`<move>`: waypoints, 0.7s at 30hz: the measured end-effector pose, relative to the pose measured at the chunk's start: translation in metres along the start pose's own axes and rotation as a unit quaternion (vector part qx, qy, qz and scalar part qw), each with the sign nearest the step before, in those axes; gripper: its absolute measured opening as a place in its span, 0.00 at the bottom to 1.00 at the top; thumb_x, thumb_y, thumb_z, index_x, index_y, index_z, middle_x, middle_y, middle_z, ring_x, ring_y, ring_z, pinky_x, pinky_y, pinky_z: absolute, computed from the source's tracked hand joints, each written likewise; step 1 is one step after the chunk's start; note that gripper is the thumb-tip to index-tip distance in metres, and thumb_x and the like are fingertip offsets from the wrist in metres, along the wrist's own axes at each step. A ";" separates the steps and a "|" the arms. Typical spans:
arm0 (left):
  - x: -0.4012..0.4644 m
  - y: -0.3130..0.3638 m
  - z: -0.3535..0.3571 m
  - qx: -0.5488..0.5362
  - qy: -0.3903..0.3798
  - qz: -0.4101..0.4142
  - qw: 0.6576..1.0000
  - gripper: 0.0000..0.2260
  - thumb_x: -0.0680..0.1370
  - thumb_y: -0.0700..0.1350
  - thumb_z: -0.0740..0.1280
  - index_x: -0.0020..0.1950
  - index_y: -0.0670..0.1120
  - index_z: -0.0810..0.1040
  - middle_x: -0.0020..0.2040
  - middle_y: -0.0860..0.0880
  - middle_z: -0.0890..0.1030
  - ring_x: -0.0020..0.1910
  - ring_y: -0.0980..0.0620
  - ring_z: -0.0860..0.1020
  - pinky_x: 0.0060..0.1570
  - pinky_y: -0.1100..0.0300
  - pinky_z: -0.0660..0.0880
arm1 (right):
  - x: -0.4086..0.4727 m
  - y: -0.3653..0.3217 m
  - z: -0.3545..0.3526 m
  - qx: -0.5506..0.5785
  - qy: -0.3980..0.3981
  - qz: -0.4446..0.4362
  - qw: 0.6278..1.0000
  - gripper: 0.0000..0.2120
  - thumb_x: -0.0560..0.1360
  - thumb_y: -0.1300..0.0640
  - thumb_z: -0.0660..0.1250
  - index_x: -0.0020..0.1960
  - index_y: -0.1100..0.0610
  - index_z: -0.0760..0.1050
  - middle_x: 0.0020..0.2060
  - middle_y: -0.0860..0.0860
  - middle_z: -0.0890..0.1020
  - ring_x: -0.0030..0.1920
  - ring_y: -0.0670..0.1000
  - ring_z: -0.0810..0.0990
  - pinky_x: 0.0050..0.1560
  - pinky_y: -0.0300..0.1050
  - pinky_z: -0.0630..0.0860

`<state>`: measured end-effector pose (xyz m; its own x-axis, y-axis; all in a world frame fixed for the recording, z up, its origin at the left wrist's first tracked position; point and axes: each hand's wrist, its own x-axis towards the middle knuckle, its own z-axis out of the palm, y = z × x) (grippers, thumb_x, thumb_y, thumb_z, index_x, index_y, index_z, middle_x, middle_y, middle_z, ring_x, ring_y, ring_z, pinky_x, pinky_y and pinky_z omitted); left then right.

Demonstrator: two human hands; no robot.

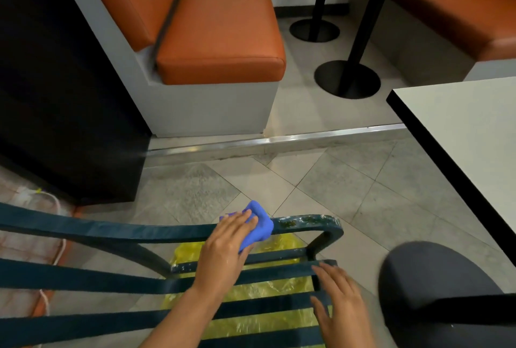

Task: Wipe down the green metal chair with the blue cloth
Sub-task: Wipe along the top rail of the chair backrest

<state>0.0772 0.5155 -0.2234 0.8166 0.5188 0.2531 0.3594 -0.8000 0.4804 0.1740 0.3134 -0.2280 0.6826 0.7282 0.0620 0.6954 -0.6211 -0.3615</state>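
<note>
Two hands on one chair [111, 232]. Right hand [339, 301] lies flat, fingers straight, on a slat near the frame's corner. Left hand [226, 247] reaches forward, fingers curled over the single blue cloth [261, 226], pressing it on the top rail. Yellow plastic [268, 292] shows below the slats. Beyond: one table [460, 130], two black poles [360, 26], two orange seats [220, 24].

I see even, soft indoor light, glare on the metal floor strip [279, 139], motion-blurred right hand [339, 308], wide-angle bending at edges.
</note>
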 end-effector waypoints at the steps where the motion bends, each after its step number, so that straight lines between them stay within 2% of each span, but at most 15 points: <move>1: 0.001 0.003 0.004 0.004 -0.007 0.009 1.000 0.27 0.62 0.39 0.78 0.61 0.45 0.77 0.60 0.49 0.79 0.60 0.52 0.76 0.65 0.54 0.67 | -0.002 -0.001 0.001 0.002 -0.004 -0.001 1.000 0.36 0.41 0.56 0.85 0.49 0.51 0.81 0.46 0.49 0.84 0.45 0.54 0.84 0.41 0.51 0.79; 3: 0.015 0.019 0.012 -0.009 -0.038 0.034 0.999 0.28 0.62 0.39 0.78 0.61 0.46 0.77 0.60 0.49 0.79 0.59 0.52 0.76 0.64 0.55 0.68 | -0.002 -0.009 -0.001 0.023 -0.013 0.001 1.000 0.36 0.40 0.56 0.85 0.48 0.51 0.81 0.46 0.49 0.84 0.44 0.54 0.84 0.40 0.50 0.79; 5: 0.028 0.032 0.015 -0.027 -0.075 0.042 0.996 0.26 0.67 0.41 0.76 0.64 0.49 0.75 0.64 0.51 0.76 0.62 0.52 0.74 0.65 0.57 0.68 | 0.004 -0.017 -0.006 0.045 0.010 -0.002 0.999 0.36 0.42 0.61 0.84 0.50 0.54 0.81 0.49 0.51 0.83 0.46 0.55 0.83 0.43 0.51 0.78; 8: 0.028 0.026 0.011 -0.041 -0.101 0.036 0.993 0.26 0.74 0.45 0.69 0.71 0.55 0.66 0.70 0.54 0.67 0.69 0.55 0.64 0.69 0.61 0.59 | 0.021 -0.026 -0.022 0.080 0.052 0.009 0.995 0.33 0.53 0.65 0.82 0.57 0.57 0.78 0.56 0.54 0.80 0.54 0.57 0.79 0.51 0.54 0.75; 11: 0.021 0.021 -0.005 -0.058 -0.095 0.045 0.993 0.28 0.72 0.40 0.71 0.69 0.55 0.67 0.66 0.51 0.73 0.65 0.54 0.70 0.66 0.58 0.66 | 0.043 -0.039 -0.035 0.062 0.057 -0.047 0.995 0.35 0.62 0.61 0.78 0.67 0.54 0.69 0.65 0.52 0.73 0.66 0.52 0.68 0.63 0.53 0.66; 13: 0.024 0.031 -0.021 -0.074 -0.116 0.018 0.990 0.29 0.72 0.40 0.70 0.70 0.55 0.64 0.62 0.51 0.77 0.59 0.53 0.75 0.58 0.61 0.71 | 0.057 -0.051 -0.040 0.027 0.035 -0.124 0.991 0.38 0.62 0.57 0.78 0.69 0.54 0.65 0.65 0.52 0.73 0.67 0.51 0.65 0.64 0.53 0.68; 15: 0.027 0.036 -0.032 -0.075 -0.139 -0.001 0.988 0.27 0.74 0.43 0.68 0.66 0.57 0.57 0.57 0.53 0.79 0.51 0.50 0.78 0.48 0.61 0.74 | 0.070 -0.060 -0.048 0.034 0.025 -0.161 0.986 0.35 0.61 0.54 0.78 0.64 0.53 0.68 0.58 0.49 0.78 0.63 0.49 0.68 0.59 0.49 0.74; 17: 0.027 0.037 -0.041 -0.068 -0.130 0.005 0.989 0.24 0.75 0.45 0.67 0.58 0.58 0.53 0.53 0.54 0.80 0.44 0.53 0.78 0.39 0.67 0.73 | 0.080 -0.063 -0.055 0.043 0.022 -0.189 0.981 0.23 0.61 0.54 0.78 0.52 0.52 0.74 0.46 0.46 0.80 0.51 0.45 0.70 0.49 0.41 0.76; 19: 0.028 0.039 -0.050 -0.070 -0.128 0.010 0.989 0.23 0.74 0.46 0.68 0.57 0.58 0.55 0.55 0.55 0.78 0.46 0.57 0.76 0.42 0.70 0.71 | 0.085 -0.063 -0.059 0.053 -0.004 -0.210 0.976 0.16 0.63 0.57 0.77 0.45 0.51 0.72 0.41 0.45 0.75 0.43 0.44 0.68 0.39 0.35 0.70; 21: 0.030 0.033 -0.056 -0.053 -0.124 0.018 0.991 0.25 0.72 0.51 0.70 0.63 0.59 0.59 0.65 0.61 0.68 0.59 0.64 0.68 0.56 0.74 0.65 | 0.086 -0.060 -0.060 0.087 -0.033 -0.199 0.976 0.14 0.68 0.59 0.73 0.45 0.53 0.68 0.44 0.46 0.73 0.41 0.44 0.69 0.36 0.35 0.67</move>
<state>0.0881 0.5211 -0.1533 0.9188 0.3896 0.0640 0.2889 -0.7738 0.5637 0.2050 0.3957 -0.1452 0.3462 0.9221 0.1729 0.8499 -0.2302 -0.4740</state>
